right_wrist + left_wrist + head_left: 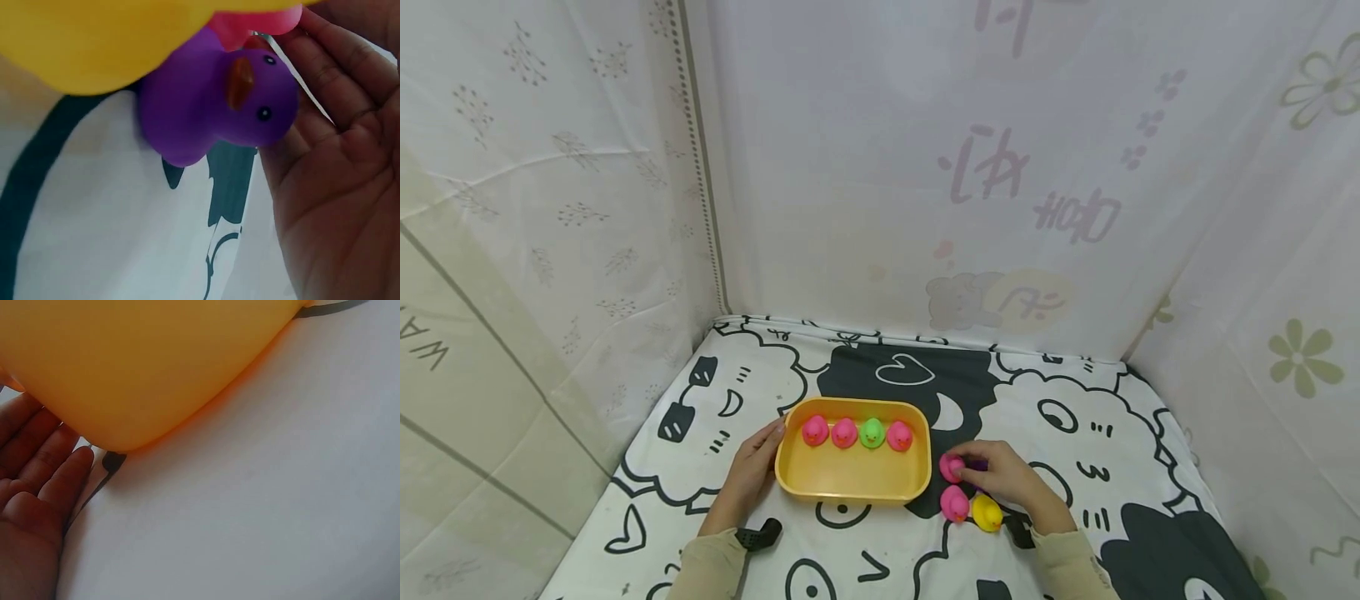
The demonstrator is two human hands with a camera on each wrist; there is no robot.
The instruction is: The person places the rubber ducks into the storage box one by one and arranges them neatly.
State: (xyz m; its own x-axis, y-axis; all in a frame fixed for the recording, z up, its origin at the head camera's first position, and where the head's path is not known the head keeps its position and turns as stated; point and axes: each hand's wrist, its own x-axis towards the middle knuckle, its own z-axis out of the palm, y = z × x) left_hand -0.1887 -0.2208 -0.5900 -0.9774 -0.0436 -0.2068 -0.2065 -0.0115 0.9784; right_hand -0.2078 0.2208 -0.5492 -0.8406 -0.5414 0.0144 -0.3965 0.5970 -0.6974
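Note:
A yellow tray point(853, 487) holds a row of small toy ducks: a pink duck point(815, 430), another pink duck point(844, 432), a green duck point(872, 432) and one more pink duck point(899, 436). My left hand point(752, 467) holds the tray by its left side, fingers lying along the outer wall. Right of the tray, my right hand point(1000, 475) pinches a pink duck point(951, 467). Under that hand sits a purple duck point(219, 100), mostly hidden in the head view. Nearer me are another pink duck point(955, 503) and a yellow duck point(987, 512).
A cloth point(865, 550) with black-and-white cartoon prints covers the table. Pale printed curtains point(925, 208) hang at the back and on both sides. A black strap point(758, 535) circles the left wrist.

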